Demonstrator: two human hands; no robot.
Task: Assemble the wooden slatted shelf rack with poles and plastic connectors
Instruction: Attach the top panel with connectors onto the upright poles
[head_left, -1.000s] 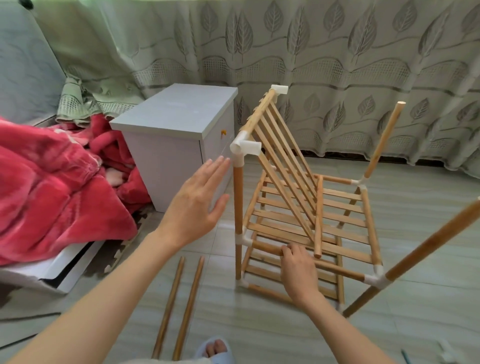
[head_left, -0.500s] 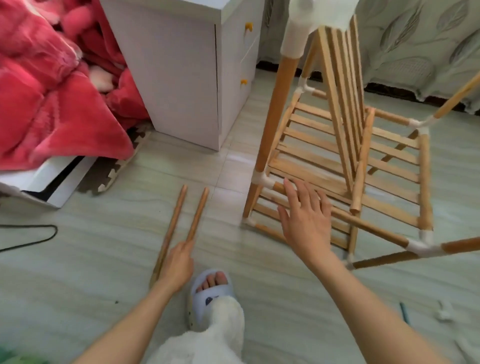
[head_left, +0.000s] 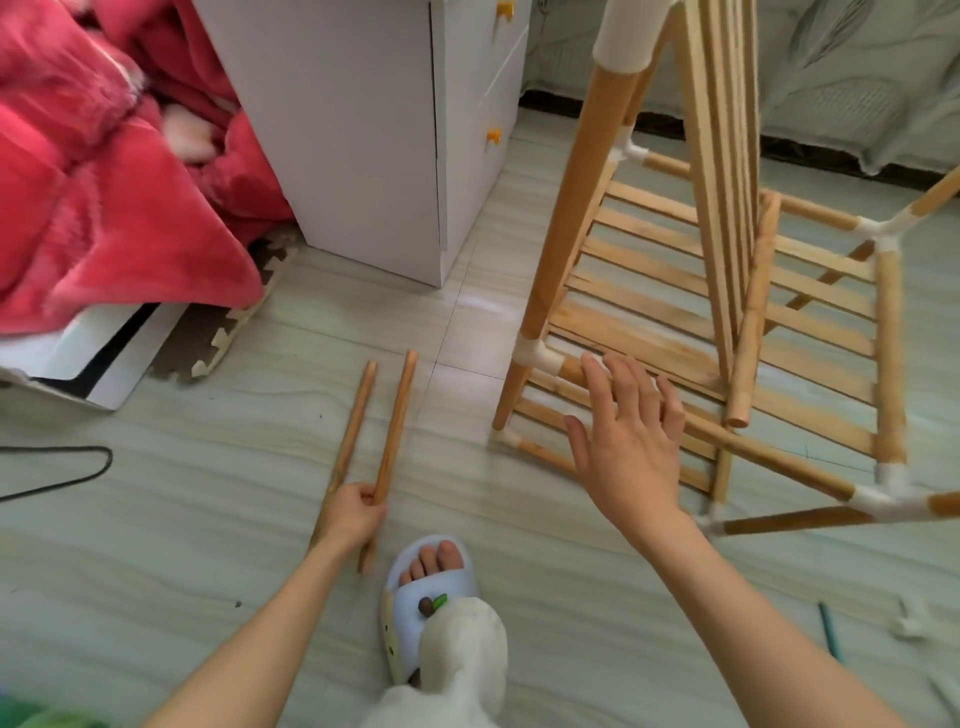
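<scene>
Left hand (head_left: 356, 514) curled round the right pole (head_left: 390, 451), a plain light-brown wooden rod on the floor, long axis running near to far, leaning slightly right. Left pole (head_left: 349, 439) just beside, parallel. Right hand (head_left: 626, 447) spread wide, holding nothing, over the rack (head_left: 691, 332) at right.

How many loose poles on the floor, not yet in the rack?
2. Both lie side by side on the floor left of the rack: the left pole and the right pole, whose near end the left hand grips. Others may lie outside the frame.
</scene>
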